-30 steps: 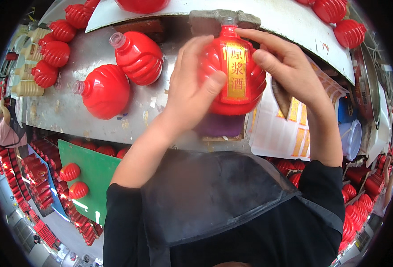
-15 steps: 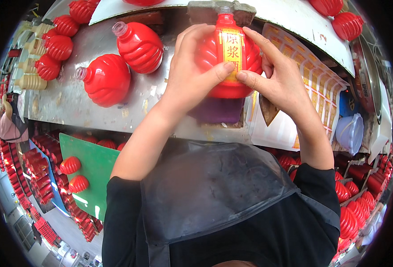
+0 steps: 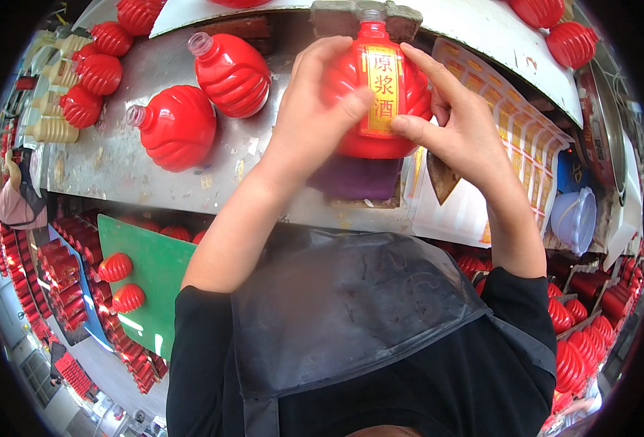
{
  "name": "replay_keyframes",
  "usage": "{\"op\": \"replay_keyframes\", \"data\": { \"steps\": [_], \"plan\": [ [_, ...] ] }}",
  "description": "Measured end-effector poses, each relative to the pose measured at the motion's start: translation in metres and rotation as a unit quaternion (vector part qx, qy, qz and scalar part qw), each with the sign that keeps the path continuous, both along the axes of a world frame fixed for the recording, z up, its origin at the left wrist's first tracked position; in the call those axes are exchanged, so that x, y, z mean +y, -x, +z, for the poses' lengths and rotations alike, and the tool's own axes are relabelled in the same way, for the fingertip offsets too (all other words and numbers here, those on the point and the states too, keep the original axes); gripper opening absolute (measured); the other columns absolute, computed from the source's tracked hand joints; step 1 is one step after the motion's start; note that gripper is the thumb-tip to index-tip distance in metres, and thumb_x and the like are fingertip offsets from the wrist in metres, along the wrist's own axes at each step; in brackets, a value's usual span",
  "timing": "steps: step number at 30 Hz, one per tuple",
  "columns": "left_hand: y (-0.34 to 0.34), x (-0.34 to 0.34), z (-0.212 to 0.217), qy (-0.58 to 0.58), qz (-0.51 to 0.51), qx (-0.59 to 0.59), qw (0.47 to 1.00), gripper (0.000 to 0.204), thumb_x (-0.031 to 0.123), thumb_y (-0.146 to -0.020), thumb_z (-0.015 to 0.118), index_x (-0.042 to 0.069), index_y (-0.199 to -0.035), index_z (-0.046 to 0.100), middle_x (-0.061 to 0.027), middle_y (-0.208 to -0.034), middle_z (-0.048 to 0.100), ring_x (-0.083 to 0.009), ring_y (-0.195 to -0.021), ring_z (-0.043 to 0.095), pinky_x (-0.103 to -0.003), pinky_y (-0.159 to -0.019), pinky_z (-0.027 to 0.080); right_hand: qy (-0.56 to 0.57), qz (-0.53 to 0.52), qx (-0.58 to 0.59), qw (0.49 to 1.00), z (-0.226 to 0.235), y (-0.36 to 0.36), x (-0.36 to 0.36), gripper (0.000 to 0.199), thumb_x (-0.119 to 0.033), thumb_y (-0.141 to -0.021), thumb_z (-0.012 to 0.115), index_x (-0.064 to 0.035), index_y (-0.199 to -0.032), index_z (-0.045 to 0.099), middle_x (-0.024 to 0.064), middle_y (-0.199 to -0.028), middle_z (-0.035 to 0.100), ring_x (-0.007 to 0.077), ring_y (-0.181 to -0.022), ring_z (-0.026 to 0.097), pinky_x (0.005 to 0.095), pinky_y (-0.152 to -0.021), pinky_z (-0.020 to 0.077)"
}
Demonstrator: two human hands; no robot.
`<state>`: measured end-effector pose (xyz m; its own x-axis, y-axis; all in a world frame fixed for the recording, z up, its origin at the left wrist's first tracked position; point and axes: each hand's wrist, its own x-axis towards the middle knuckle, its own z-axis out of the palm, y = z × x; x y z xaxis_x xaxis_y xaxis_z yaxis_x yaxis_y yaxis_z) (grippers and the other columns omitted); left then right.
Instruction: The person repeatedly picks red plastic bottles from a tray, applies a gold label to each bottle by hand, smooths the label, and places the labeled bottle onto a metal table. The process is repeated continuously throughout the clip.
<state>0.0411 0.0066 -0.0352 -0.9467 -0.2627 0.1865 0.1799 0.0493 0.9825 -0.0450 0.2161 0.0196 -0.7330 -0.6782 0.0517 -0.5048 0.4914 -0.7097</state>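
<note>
A glossy red bottle (image 3: 387, 148) with swirled ridges and a clear neck lies tilted back in front of me, its neck against a worn grey block (image 3: 402, 23). Down its front runs a yellow label (image 3: 382, 91) with red borders. My left hand (image 3: 304, 120) wraps the bottle's left side, its blurred thumb beside the label's left edge. On the other side my right hand (image 3: 464, 124) grips the bottle, thumb at the label's lower right edge. A purple cloth (image 3: 366, 178) shows below the bottle. Beside my right wrist lies a brown pointed piece (image 3: 442, 182).
Two red bottles (image 3: 232, 76) lie left on the metal table (image 3: 103, 171). Sheets of yellow labels (image 3: 533, 146) spread to the right, by a pale bucket (image 3: 575, 218). A green board (image 3: 154, 273) is lower left, with more red bottles around. A person (image 3: 20, 204) is far left.
My left thumb has slid left off the label, uncovering more of its lower part. My right hand keeps its hold. The bottle has barely moved.
</note>
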Motion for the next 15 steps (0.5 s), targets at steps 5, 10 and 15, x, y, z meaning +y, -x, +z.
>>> {"op": "replay_keyframes", "data": {
  "steps": [5, 10, 15],
  "plan": [
    [0.0, 0.0, 0.0, -0.114, -0.035, -0.011, 0.993, 0.067, 0.027, -0.095, 0.075, 0.001, -0.149, 0.045, -0.0146, -0.146, 0.049, -0.0239, -0.137, 0.048, -0.038, -0.115, 0.041, 0.074, 0.023, -0.159, 0.984, -0.001, 0.017, 0.003, 0.059, -0.031, -0.103, 0.065, -0.0133, -0.158, 0.05, -0.0041, -0.092, 0.06, 0.0055, -0.083, 0.05, 0.0213, -0.075, 0.0412],
    [0.0, 0.001, -0.001, -0.018, -0.017, -0.014, 1.0, 0.079, 0.03, -0.087, 0.083, 0.002, -0.15, 0.044, -0.0161, -0.146, 0.049, -0.0267, -0.137, 0.05, -0.04, -0.115, 0.043, 0.045, 0.042, -0.119, 0.991, 0.008, 0.029, 0.0, 0.053, -0.028, -0.104, 0.065, -0.0128, -0.154, 0.055, -0.0042, -0.088, 0.059, 0.0043, -0.081, 0.05, 0.0209, -0.074, 0.0424],
    [0.0, 0.004, 0.003, 0.009, 0.004, -0.044, 0.999, 0.089, 0.029, -0.077, 0.09, 0.002, -0.149, 0.044, -0.0171, -0.145, 0.049, -0.0296, -0.135, 0.053, -0.041, -0.113, 0.046, 0.048, 0.025, -0.115, 0.992, 0.008, 0.028, -0.012, 0.057, -0.03, -0.099, 0.075, -0.0139, -0.151, 0.059, -0.0076, -0.074, 0.046, 0.0034, -0.069, 0.042, 0.0223, -0.061, 0.0355]
  ]
}}
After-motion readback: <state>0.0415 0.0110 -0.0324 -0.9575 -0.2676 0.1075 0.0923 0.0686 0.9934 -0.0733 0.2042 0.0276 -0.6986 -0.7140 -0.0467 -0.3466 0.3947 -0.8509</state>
